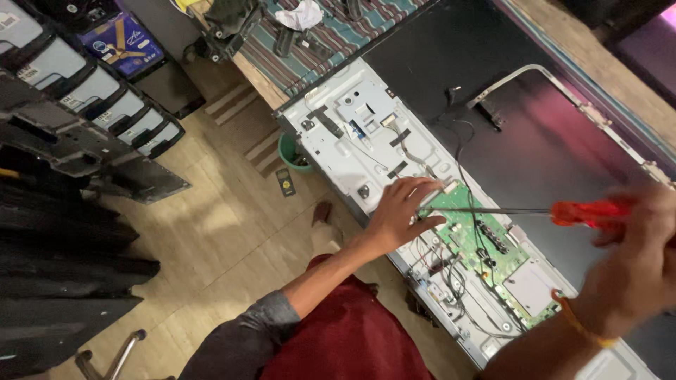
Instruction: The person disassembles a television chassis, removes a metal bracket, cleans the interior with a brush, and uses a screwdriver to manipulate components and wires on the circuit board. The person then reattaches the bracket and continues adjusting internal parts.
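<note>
A grey metal television back panel point(345, 151) lies on a workbench with a green circuit board point(468, 232) and black cables on it. My left hand point(401, 211) rests on the panel at the left edge of the green board, fingers spread and touching it. My right hand point(634, 253) is closed on the red handle of a long screwdriver point(507, 210). Its thin shaft runs left, and the tip reaches the board's edge by my left fingers.
A black television back cover point(563, 141) lies to the right of the panel. Stacked television screens point(91, 91) lean at the left over the wooden floor. A green bucket point(290, 151) stands under the bench edge. A striped cloth point(338, 35) with small tools covers the far bench.
</note>
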